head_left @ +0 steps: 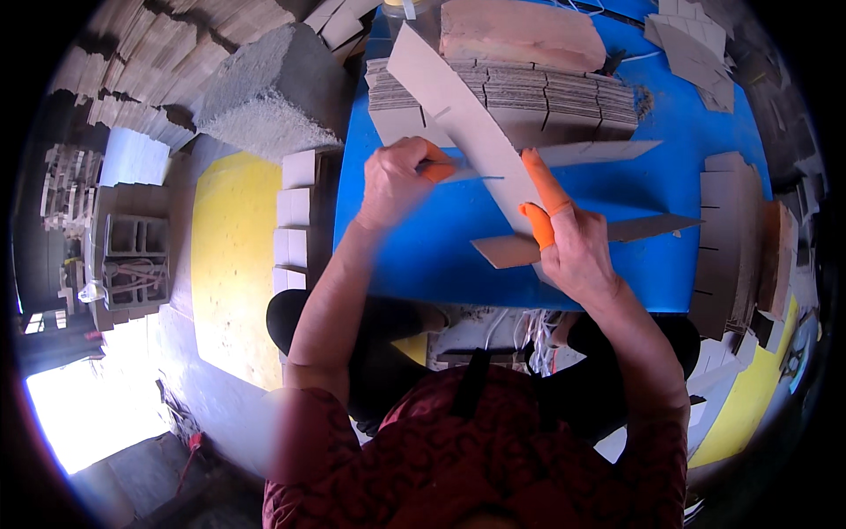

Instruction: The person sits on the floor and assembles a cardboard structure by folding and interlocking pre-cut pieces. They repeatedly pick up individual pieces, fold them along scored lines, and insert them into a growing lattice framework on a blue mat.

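Two right fingers (548, 187) grip a cardboard strip (458, 97) while left fingers (436, 169) pinch a crosspiece (604, 153)

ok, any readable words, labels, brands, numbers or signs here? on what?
None readable.
Long flat grey-brown cardboard strip at the bare right hand: slots, no print visible.
Flat blue tabletop: no lettering visible.
Clear yellow-topped container at the top edge: pale patch, too small to tell if printed.
Background stacks at the rim: too small and blurred.

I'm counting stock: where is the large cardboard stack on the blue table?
In the head view, the large cardboard stack lies upper centre, just below the reddish block and above the right hand.
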### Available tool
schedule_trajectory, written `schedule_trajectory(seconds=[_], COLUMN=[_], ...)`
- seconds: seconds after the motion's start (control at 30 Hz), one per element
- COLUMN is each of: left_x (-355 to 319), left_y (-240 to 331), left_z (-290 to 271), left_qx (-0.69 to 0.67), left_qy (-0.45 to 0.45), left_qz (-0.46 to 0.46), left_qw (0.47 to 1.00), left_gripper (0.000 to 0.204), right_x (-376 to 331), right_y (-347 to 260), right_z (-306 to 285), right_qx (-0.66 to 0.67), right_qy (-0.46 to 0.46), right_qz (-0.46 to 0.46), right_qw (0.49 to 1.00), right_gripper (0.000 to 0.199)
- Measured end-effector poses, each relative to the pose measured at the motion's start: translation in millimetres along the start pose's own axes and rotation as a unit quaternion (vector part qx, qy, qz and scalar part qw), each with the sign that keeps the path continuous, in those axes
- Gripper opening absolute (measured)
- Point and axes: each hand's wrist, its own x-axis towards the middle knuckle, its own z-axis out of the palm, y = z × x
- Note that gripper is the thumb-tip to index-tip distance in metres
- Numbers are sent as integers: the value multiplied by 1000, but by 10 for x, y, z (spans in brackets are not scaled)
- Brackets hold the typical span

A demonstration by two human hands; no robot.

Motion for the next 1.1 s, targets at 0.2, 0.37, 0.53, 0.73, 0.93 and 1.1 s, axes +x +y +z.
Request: schedule_trajectory(seconds=[0.2,0.37,0.53,0.73,0.93,1.1], left_x=[-280,-245,280,500,339,284], left_y=[417,224,-299,-671,-501,-606], left_z=[25,9,36,-30,-93,-18], left_qx=[-98,-325,117,246,152,237], left_qy=[-55,-65,185,133,17,59], left_qz=[27,-30,40,113,60,74], left_qw=[993,943,975,953,986,967], left_gripper=[14,17,26,20,10,8], right_x=[-119,-218,-272,-310,-294,-278], right_y=[-55,-66,25,47,33,14], right_z=[93,86,-74,-91,-107,-114], right_qx=[-10,-32,-23,-44,-27,-29], right_qy=[-93,-116,-79,-82,-96,-97], right_qz=[25,57,62,32,62,56], right_qw=[995,991,995,995,993,993], right_gripper=[79,78,77,71,71,77])
